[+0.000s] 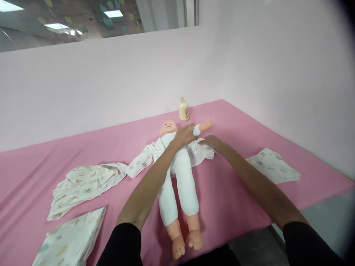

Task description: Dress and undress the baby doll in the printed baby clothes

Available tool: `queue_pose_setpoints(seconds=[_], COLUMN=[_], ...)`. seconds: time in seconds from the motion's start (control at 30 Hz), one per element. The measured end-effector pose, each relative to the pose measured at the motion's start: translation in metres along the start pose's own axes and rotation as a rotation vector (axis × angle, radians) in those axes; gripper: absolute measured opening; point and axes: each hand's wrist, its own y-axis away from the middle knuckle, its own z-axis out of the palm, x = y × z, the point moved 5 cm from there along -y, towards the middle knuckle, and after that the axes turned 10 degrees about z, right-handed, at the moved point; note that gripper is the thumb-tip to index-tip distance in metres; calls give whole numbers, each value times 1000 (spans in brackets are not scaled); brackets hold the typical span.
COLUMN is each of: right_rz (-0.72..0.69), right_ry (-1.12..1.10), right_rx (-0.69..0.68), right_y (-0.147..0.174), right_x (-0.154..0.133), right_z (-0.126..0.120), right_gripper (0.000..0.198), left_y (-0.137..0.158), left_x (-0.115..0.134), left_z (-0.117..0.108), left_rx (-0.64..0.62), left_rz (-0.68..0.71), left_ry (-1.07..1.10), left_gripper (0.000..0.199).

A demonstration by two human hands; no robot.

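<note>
A baby doll with a white cloth body lies on its back, head toward the wall and feet toward me. A white printed baby shirt covers its arm on the left of the view; the rest of the shirt is spread beside and partly under the body. My left hand is wrapped round the doll's other upper arm, whose bare forearm points to the upper right. Close by, my right hand has its fingers closed on the loose side of the shirt; some fingertips are hidden in the fabric.
A pump bottle stands behind the doll near the wall. Printed cloth garments and a folded cloth lie at the left. Another printed cloth is at the right, on the pink table cover.
</note>
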Motion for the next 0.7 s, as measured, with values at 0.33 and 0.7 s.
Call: queue_pose_setpoints(seconds=[0.33,0.7], right_rz=[-162,-176], right_ry=[-186,53], right_rx=[112,236], right_y=[5,-4], right_x=[-38,-18], right_z=[-70,-86], right_gripper=[22,17], left_y=[5,6], left_x=[-7,-8], left_z=[-4,-1], left_rx=[-6,-19], left_rz=[-21,-39], left_ry=[50,65], left_gripper=[30,29])
